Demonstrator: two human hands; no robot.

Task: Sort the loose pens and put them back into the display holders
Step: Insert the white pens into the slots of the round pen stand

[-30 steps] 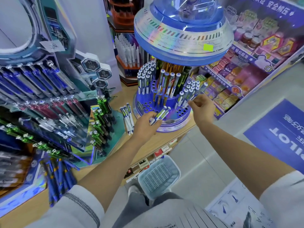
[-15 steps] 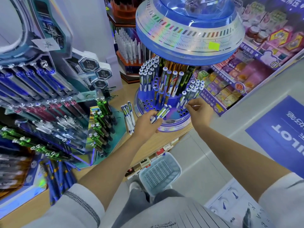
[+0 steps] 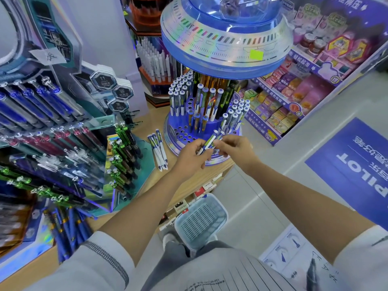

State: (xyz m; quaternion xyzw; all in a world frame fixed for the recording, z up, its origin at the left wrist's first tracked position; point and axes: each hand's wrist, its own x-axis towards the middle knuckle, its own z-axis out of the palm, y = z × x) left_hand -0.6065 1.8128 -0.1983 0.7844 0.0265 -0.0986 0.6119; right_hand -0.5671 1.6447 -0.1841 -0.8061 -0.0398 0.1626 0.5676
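Note:
A round blue display holder (image 3: 178, 136) with many holes stands on the wooden counter, part filled with upright white-and-blue pens (image 3: 180, 91). My left hand (image 3: 190, 155) grips a small bunch of pens (image 3: 210, 141) over the holder's front rim. My right hand (image 3: 233, 147) has come against that bunch and its fingertips pinch one of the pens. A few loose pens (image 3: 158, 150) lie flat on the counter just left of the holder.
A tall rack of blue, red and green pens (image 3: 63, 133) fills the left side. A light blue basket (image 3: 201, 219) sits on the floor below the counter edge. Shelves of coloured packets (image 3: 294, 97) stand to the right, behind a blue PILOT floor mat (image 3: 352, 162).
My right hand left the pens standing at the holder's right side and moved left to the bunch in my left hand. The left hand stayed put.

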